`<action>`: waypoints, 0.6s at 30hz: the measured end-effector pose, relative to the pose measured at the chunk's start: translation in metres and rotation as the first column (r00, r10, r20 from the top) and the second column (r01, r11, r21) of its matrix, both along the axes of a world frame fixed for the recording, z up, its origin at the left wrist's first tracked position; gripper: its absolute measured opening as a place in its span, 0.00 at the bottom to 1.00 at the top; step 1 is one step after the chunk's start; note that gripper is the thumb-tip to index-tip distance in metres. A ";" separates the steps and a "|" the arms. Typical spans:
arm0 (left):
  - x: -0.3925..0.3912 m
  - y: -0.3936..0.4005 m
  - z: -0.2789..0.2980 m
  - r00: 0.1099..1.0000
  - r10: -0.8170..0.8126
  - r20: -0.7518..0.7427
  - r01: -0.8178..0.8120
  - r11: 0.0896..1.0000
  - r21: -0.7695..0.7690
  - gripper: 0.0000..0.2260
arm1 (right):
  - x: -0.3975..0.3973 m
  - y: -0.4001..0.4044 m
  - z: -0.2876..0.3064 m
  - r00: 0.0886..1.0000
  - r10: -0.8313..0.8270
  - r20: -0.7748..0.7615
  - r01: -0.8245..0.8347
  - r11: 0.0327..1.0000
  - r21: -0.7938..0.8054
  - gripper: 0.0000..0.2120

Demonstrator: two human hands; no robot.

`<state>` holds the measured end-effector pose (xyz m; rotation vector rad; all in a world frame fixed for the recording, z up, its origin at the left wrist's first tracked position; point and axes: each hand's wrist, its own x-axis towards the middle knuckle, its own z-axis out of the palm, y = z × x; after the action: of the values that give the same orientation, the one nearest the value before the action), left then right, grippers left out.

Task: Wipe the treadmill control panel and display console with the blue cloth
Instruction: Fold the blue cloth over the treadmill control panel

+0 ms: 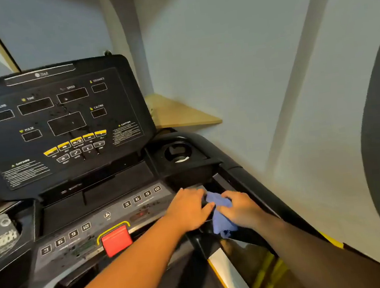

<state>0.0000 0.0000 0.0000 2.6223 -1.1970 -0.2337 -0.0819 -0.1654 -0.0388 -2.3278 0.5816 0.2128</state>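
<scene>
Lower centre-right of frame: both hands grip the bunched cloth [220, 213] at the panel's [81, 239] right end. Left hand [188, 209] pinches its upper edge; right hand [240, 206] clenches its middle. Console [58, 121], upper left, shows dark specks.

Pale grey-blue walls [232, 44] meet in a corner, where a light wooden shelf [176, 114] sits.

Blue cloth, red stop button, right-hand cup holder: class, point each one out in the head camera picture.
blue cloth [218, 214]: head view, on the bunched middle between the two hands.
red stop button [116, 240]: head view, on its top face.
cup holder [177, 152]: head view, on its dark round well.
</scene>
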 end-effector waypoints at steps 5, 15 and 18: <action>-0.016 -0.020 -0.008 0.991 0.117 -0.062 -0.111 0.989 0.100 0.21 | -0.017 0.019 0.004 0.958 -0.082 0.277 0.104 0.992 -0.068 0.17; -0.027 0.014 0.027 0.805 0.144 -0.575 -0.496 0.695 -0.521 0.15 | -0.017 0.044 0.053 0.858 -0.294 0.421 0.121 0.913 0.390 0.05; -0.027 0.043 0.041 0.800 0.138 -0.583 -0.524 0.635 -0.568 0.19 | -0.010 0.069 0.068 0.855 -0.317 0.410 0.041 0.830 0.556 0.03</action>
<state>-0.0274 0.0429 0.0411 1.8578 -0.4329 -0.2713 -0.0914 -0.0960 0.0295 -1.6702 0.4167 -0.2801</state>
